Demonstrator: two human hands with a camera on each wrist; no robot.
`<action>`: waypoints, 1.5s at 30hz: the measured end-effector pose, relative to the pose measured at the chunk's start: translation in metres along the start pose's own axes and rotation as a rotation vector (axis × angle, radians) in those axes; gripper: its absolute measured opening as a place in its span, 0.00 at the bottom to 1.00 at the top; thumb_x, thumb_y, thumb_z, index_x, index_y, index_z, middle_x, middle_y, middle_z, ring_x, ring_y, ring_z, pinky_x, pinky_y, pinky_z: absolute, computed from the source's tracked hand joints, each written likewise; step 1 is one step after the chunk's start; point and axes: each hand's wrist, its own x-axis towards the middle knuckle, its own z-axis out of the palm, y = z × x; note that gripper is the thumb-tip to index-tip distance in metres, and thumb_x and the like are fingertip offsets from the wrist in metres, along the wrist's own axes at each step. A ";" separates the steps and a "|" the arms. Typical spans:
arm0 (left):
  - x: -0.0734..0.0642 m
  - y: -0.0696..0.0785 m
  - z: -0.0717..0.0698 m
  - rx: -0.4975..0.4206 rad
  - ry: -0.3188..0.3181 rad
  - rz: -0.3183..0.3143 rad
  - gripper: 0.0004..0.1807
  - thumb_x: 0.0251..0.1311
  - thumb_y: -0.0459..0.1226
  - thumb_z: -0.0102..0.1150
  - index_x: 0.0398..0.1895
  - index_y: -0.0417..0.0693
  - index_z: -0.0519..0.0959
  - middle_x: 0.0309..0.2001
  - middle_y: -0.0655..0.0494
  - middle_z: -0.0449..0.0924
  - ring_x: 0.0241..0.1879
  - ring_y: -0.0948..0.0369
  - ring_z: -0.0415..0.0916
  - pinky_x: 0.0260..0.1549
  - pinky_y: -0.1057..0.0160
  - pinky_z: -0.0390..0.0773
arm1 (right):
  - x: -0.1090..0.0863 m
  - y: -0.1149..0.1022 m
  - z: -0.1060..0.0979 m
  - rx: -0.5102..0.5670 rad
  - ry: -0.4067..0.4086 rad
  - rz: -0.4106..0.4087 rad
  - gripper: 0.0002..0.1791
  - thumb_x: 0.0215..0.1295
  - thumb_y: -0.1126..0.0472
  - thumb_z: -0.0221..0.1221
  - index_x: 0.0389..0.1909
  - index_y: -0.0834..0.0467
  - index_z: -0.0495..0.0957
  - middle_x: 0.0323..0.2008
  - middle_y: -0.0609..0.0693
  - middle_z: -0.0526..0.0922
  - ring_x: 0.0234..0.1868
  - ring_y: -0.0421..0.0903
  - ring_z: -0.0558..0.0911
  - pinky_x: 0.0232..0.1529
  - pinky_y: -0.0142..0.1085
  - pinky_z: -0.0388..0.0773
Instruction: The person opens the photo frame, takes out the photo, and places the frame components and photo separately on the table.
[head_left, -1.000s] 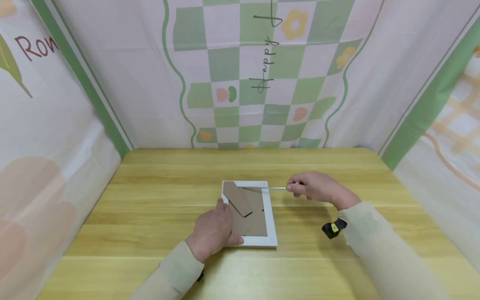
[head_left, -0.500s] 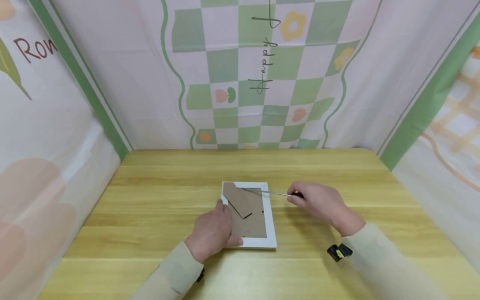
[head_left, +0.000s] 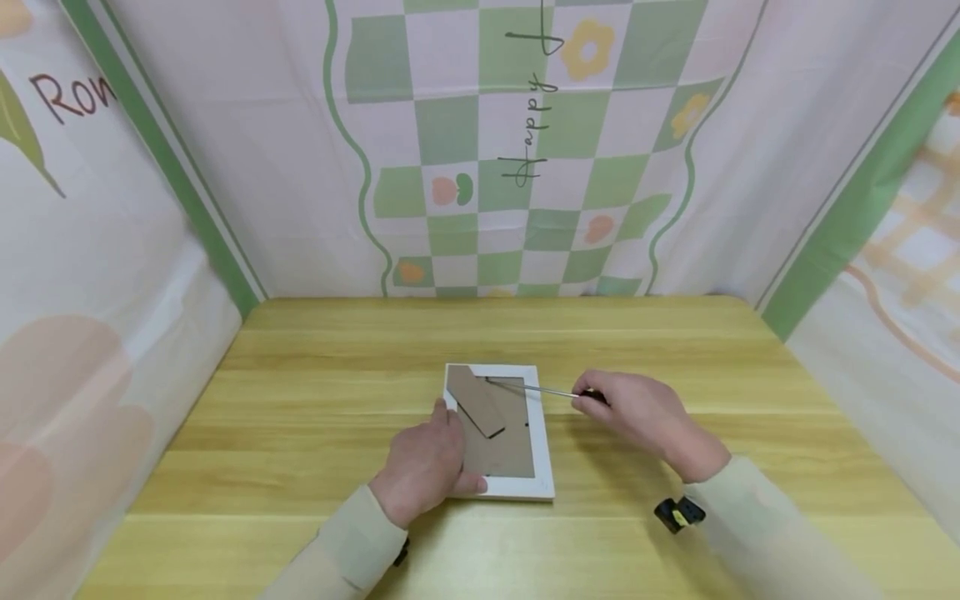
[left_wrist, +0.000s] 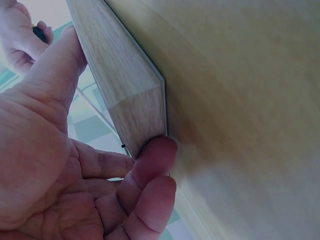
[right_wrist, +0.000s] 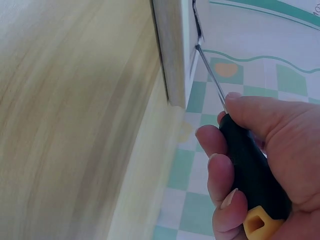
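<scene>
A white picture frame (head_left: 542, 442) lies back-up on the table, its brown backing board (head_left: 506, 454) and slanted stand leg (head_left: 476, 402) showing. My left hand (head_left: 423, 457) grips its left side, thumb on the near edge; in the left wrist view the fingers (left_wrist: 155, 155) curl round the frame's wood-grained edge (left_wrist: 135, 107). My right hand (head_left: 641, 412) holds a screwdriver (right_wrist: 252, 167) by its dark handle with a yellow end. The thin metal shaft (head_left: 551, 391) reaches across the frame's right border, its tip at a small dark tab (head_left: 489, 380) near the backing's far edge.
The wood-grain table (head_left: 315, 400) extends around the frame on all sides. A printed cloth (head_left: 450, 125) with green and white checks hangs behind it, with more cloth at the left and right. Dark straps with a small device (head_left: 679, 515) sit at the right wrist.
My right hand has come nearer to me, so the screwdriver shaft now slopes down toward the right instead of lying level. The left hand and the frame stay in place.
</scene>
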 end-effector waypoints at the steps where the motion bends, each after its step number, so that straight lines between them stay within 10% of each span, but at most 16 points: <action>1: 0.000 0.000 0.000 -0.002 -0.004 -0.001 0.60 0.47 0.67 0.75 0.67 0.26 0.71 0.72 0.28 0.68 0.20 0.58 0.75 0.16 0.58 0.78 | 0.000 0.000 0.001 -0.002 0.002 0.002 0.06 0.75 0.48 0.61 0.44 0.41 0.85 0.31 0.33 0.83 0.30 0.34 0.77 0.31 0.38 0.77; 13: -0.002 -0.001 0.001 0.006 0.010 0.018 0.59 0.49 0.66 0.74 0.67 0.25 0.72 0.71 0.28 0.69 0.16 0.61 0.70 0.14 0.61 0.74 | 0.005 0.002 0.000 0.010 0.034 0.118 0.11 0.72 0.43 0.63 0.41 0.45 0.80 0.32 0.37 0.85 0.28 0.37 0.79 0.25 0.36 0.72; 21: -0.001 -0.002 0.002 -0.009 0.017 0.018 0.59 0.48 0.65 0.75 0.67 0.25 0.72 0.71 0.27 0.69 0.18 0.60 0.73 0.15 0.60 0.75 | 0.019 0.009 -0.015 0.032 0.005 0.044 0.11 0.72 0.45 0.64 0.35 0.47 0.80 0.28 0.39 0.81 0.26 0.39 0.74 0.27 0.36 0.71; 45: 0.000 -0.001 0.001 0.018 0.001 0.001 0.58 0.47 0.67 0.75 0.66 0.27 0.73 0.71 0.30 0.69 0.17 0.62 0.70 0.13 0.62 0.73 | 0.073 0.040 -0.041 0.307 -0.315 0.103 0.17 0.72 0.46 0.65 0.35 0.56 0.80 0.34 0.48 0.83 0.31 0.47 0.79 0.34 0.39 0.80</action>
